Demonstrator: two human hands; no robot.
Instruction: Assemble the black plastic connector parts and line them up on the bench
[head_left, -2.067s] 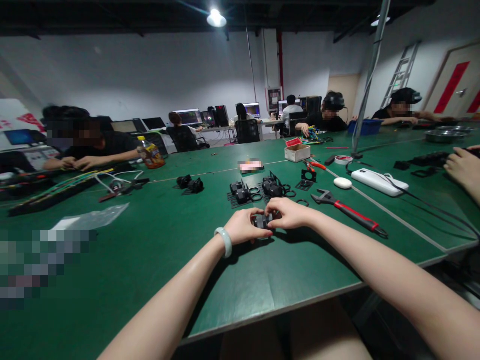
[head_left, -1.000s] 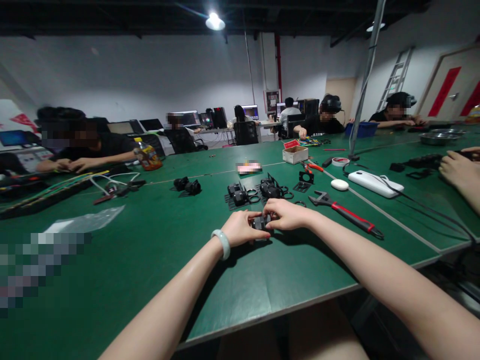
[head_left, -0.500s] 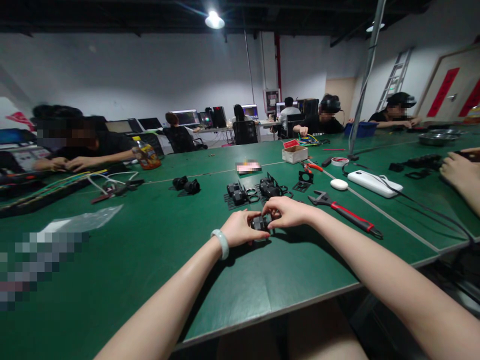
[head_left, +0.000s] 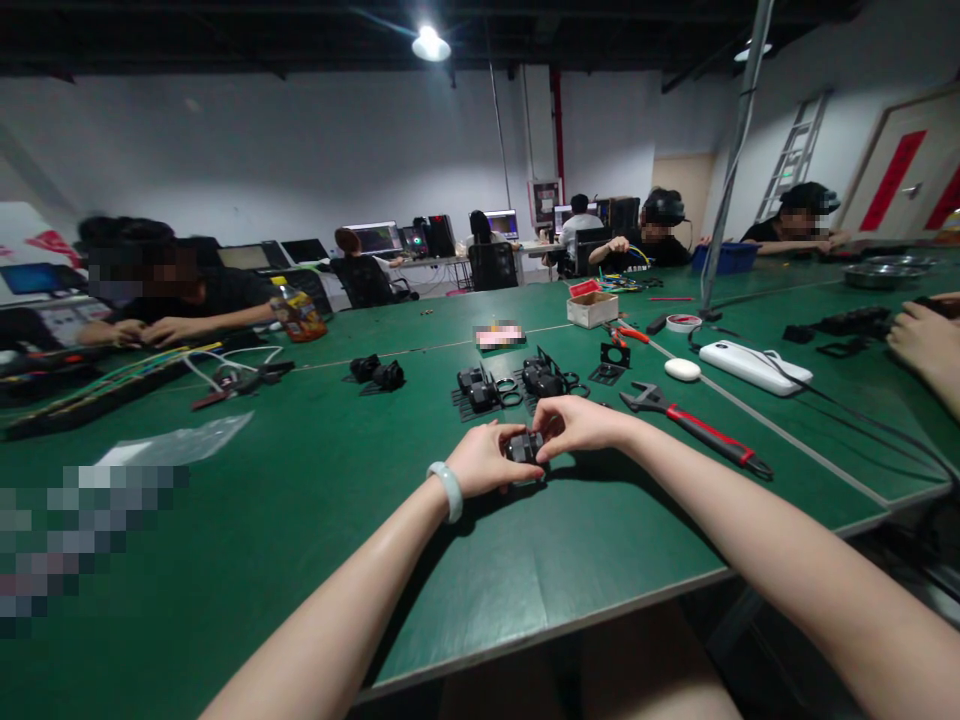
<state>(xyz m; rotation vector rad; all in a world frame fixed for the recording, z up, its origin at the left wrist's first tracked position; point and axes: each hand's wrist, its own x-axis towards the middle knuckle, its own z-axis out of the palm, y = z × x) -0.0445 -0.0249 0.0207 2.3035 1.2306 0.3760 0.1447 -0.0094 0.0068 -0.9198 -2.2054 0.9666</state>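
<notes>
A small black plastic fitting with a nut-like body [head_left: 523, 447] is held low over the green table between my two hands. My left hand [head_left: 484, 460], with a pale bangle at its wrist, grips it from the left with thumb and fingers. On the other side, my right hand [head_left: 571, 425] has its fingers closed at the fitting's right end; they partly hide it. Just beyond my hands lie a group of black fittings with loose rings [head_left: 480, 388] and a second such group [head_left: 546, 377]. A black bracket with a round hole [head_left: 613, 360] stands to their right.
An adjustable wrench [head_left: 697, 428] with red-black handle lies right of my hands, near a white oval object [head_left: 682, 370] and a white power bank [head_left: 754, 367]. More black fittings [head_left: 376, 372] lie left. Beyond are a small box [head_left: 592, 308] and a metal pole [head_left: 731, 170]. Co-workers sit around.
The view has shifted slightly. My right fingers have moved a little at the fitting's right end, while my left hand keeps its grip.
</notes>
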